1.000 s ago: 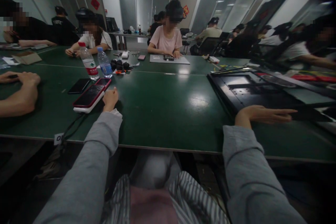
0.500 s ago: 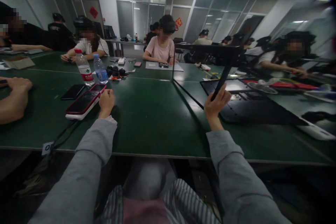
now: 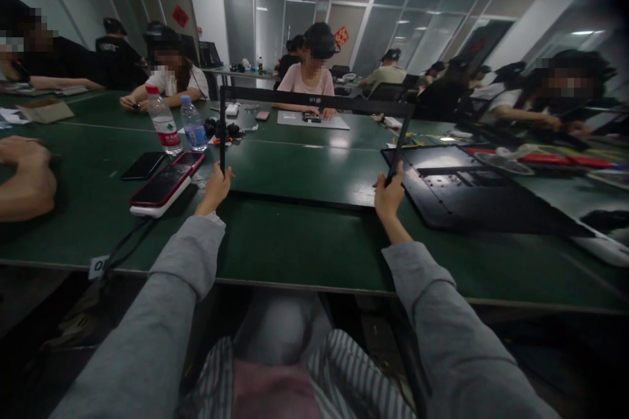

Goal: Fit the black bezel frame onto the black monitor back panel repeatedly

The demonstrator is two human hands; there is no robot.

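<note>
A thin black rectangular frame (image 3: 314, 101) stands tilted up above the green table (image 3: 295, 242), its wider bar at the top. My left hand (image 3: 215, 187) is closed on its left side bar near the lower corner. On the opposite side bar, also low down, my right hand (image 3: 390, 194) is closed. Through the frame's opening the tabletop and a person across the table show. To the right of my right hand lies a flat black panel (image 3: 457, 193) with cutouts.
Left of my left hand are a red-edged phone on a white block (image 3: 164, 188), a dark phone (image 3: 142, 165) and two bottles (image 3: 195, 127). A person's forearm (image 3: 27, 177) rests at the far left. Red items (image 3: 550, 159) lie beyond the panel.
The black frame has swung left and now faces me. My left hand has moved from beside the phone onto its left bar; my right hand still holds the right bar, slightly further left.
</note>
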